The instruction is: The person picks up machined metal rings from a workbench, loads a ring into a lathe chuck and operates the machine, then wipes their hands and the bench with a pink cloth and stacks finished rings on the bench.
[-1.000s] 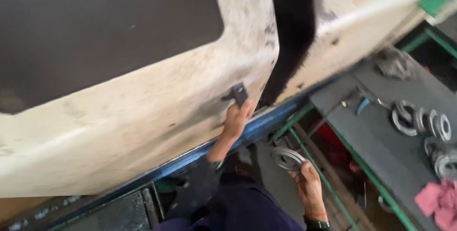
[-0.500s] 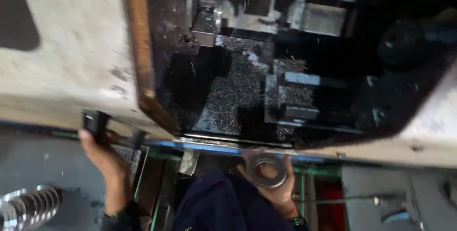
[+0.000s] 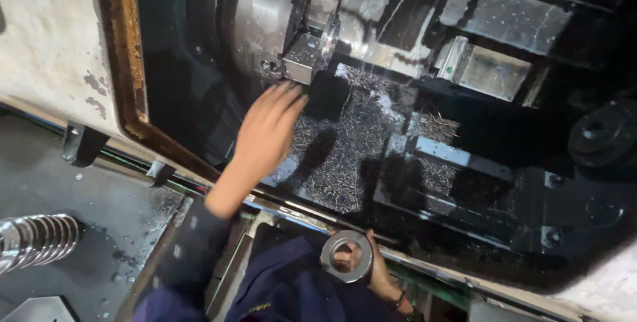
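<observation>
Head view: our left hand (image 3: 265, 129) reaches into the open machine with fingers spread and gripping nothing, its fingertips just below the chuck (image 3: 279, 17) and above the bed of metal chips (image 3: 352, 156). Our right hand (image 3: 375, 272) is closed on a metal ring (image 3: 346, 256), held low at the machine's front edge near our body. A row of similar rings (image 3: 33, 239) lies on the table (image 3: 86, 196) to the left, well apart from both hands.
</observation>
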The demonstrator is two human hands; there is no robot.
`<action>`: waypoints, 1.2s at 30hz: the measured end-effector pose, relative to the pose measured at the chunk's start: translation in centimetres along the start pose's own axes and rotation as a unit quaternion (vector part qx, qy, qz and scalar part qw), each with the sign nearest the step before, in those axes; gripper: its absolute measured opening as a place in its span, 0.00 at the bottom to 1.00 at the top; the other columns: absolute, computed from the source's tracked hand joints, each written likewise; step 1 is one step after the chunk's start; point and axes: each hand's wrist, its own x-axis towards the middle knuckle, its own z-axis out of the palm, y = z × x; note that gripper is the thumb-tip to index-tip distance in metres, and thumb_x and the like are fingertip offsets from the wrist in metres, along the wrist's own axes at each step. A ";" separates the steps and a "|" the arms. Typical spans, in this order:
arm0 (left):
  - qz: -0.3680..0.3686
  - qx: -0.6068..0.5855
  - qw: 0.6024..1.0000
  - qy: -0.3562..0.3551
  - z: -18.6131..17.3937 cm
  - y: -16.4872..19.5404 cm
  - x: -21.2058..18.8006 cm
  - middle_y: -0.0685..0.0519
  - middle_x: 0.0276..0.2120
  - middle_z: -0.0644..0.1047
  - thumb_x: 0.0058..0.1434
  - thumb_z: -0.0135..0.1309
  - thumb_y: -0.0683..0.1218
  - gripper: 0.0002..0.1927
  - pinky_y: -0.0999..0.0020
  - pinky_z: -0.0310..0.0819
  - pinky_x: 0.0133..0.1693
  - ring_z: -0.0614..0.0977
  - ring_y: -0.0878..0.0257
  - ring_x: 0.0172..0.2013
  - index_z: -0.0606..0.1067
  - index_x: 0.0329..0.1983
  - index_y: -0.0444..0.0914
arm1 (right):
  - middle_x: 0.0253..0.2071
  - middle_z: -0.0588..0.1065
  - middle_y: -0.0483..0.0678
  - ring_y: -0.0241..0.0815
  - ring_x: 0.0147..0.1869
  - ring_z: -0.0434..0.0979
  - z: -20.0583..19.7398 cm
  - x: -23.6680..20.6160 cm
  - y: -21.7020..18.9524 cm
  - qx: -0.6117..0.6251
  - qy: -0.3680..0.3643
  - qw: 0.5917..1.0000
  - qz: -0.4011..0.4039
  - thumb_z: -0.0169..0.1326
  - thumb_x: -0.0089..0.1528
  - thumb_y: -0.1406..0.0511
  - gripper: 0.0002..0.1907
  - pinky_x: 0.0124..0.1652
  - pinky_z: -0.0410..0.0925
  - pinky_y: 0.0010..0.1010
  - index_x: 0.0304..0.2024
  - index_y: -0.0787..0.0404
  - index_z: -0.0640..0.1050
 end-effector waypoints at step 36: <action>-0.453 0.170 0.865 -0.133 -6.8 -2.7 -14.3 0.42 0.21 0.77 0.71 0.48 0.69 0.32 0.51 0.74 0.31 0.81 0.42 0.27 0.81 0.29 0.41 | 0.79 0.53 0.58 0.58 0.82 0.55 11.1 19.1 -23.2 -0.265 0.072 0.844 -0.460 0.52 0.71 0.57 0.37 0.75 0.56 0.50 0.78 0.58 0.53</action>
